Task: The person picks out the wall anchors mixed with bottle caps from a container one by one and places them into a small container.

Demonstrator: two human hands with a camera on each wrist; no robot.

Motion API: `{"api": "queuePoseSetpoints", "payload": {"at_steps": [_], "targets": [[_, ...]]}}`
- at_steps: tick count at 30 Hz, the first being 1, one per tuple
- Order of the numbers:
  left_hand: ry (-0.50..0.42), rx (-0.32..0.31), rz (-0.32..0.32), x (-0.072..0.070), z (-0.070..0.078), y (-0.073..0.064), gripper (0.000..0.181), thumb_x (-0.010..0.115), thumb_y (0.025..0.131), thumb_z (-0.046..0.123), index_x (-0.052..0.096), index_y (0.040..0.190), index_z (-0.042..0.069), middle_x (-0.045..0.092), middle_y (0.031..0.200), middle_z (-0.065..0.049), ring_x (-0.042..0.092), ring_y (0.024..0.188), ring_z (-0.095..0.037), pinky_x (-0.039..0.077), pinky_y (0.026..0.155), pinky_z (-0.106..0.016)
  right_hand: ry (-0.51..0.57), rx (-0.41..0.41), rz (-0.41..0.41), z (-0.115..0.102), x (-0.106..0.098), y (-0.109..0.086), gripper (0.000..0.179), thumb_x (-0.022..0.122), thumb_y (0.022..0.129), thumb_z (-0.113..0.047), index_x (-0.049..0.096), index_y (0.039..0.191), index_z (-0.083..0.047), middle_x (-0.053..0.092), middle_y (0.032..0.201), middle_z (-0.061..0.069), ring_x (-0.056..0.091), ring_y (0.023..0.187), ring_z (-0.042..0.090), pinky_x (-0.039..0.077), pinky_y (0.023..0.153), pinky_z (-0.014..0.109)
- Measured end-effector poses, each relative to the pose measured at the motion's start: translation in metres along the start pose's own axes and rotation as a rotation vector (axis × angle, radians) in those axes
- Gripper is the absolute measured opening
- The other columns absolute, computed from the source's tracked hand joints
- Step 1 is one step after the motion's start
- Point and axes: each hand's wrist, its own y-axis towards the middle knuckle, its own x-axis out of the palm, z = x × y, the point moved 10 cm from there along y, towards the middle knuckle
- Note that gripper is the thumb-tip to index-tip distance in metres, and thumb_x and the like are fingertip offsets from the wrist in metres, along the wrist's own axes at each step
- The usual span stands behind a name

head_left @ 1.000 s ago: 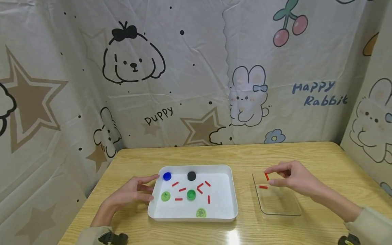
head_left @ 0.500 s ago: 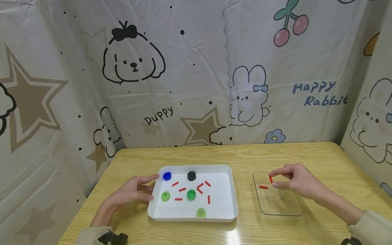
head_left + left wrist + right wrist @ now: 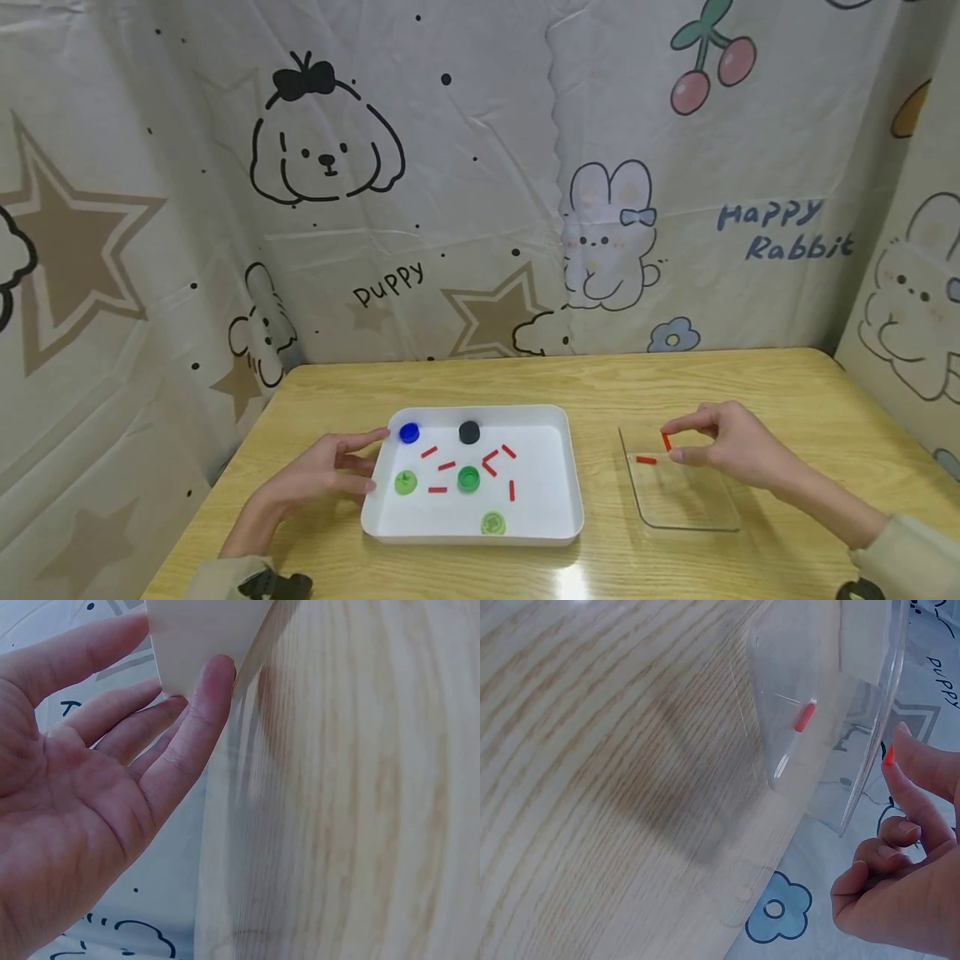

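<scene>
My right hand (image 3: 727,446) pinches a small red stick (image 3: 666,442) between thumb and index finger, above the clear plastic box (image 3: 690,528); the right wrist view shows only its tip. A second red stick (image 3: 646,460) lies inside that box, near its left side. On the left, my left hand (image 3: 318,468) touches the left wall of the white tray (image 3: 540,492) with its fingertips, its fingers spread and relaxed. Several red sticks (image 3: 438,490) lie scattered in the tray among a blue cap (image 3: 408,432), a black cap (image 3: 469,432), a green cap (image 3: 468,479) and two light green discs (image 3: 406,482).
Both containers stand on a wooden table (image 3: 300,575), with a gap of bare wood between them. A printed cloth (image 3: 465,208) hangs behind the table and along its sides. Light glares on the wood near the front.
My right hand has moved slightly right and down with the red stick, mostly in the first half second. My left hand and the tray stay in place.
</scene>
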Motion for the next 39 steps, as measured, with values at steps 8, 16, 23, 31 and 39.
{"api": "queuePoseSetpoints", "payload": {"at_steps": [8,16,23,31,39], "targets": [[0.004,0.013,0.004,-0.001,0.002,-0.001,0.079,0.080,0.092,0.009,0.040,0.160,-0.002,0.033,0.165,-0.027,0.060,0.129,-0.043,0.057,0.098,-0.046,-0.028,-0.009,-0.002,-0.002,-0.002,0.001,0.035,0.088,0.085,-0.013,0.080,0.117,-0.002,0.035,0.078,-0.001,0.032,0.073,0.018,0.027,0.060,0.032],[-0.003,0.007,0.004,-0.001,-0.002,-0.002,0.079,0.080,0.092,0.009,0.040,0.160,-0.002,0.033,0.165,-0.027,0.060,0.129,-0.043,0.057,0.097,-0.045,-0.038,-0.026,0.014,-0.014,-0.004,0.004,0.030,0.087,0.086,-0.013,0.081,0.115,-0.005,0.041,0.078,-0.001,0.036,0.074,0.018,0.028,0.061,0.032],[-0.042,-0.006,-0.002,0.001,-0.002,-0.002,0.080,0.080,0.092,0.008,0.038,0.160,-0.003,0.036,0.163,-0.029,0.062,0.129,-0.042,0.058,0.095,-0.042,-0.044,-0.121,-0.005,-0.044,0.004,0.012,0.028,0.088,0.085,-0.015,0.082,0.111,-0.006,0.032,0.073,-0.004,0.033,0.068,0.014,0.027,0.060,0.030],[-0.024,0.006,-0.004,0.000,0.000,-0.001,0.078,0.079,0.092,0.007,0.040,0.159,-0.004,0.032,0.165,-0.028,0.060,0.131,-0.044,0.057,0.098,-0.044,-0.023,-0.176,-0.068,-0.074,0.022,0.025,0.025,0.090,0.083,-0.014,0.084,0.106,-0.009,0.039,0.071,-0.003,0.037,0.067,0.015,0.030,0.059,0.028],[-0.027,0.008,-0.008,0.000,0.000,-0.002,0.079,0.079,0.092,0.006,0.040,0.160,-0.002,0.033,0.164,-0.029,0.061,0.129,-0.043,0.057,0.097,-0.044,-0.033,-0.246,-0.147,-0.101,0.045,0.036,0.022,0.090,0.082,-0.014,0.084,0.104,-0.012,0.043,0.072,-0.002,0.036,0.067,0.014,0.031,0.061,0.027]]}}
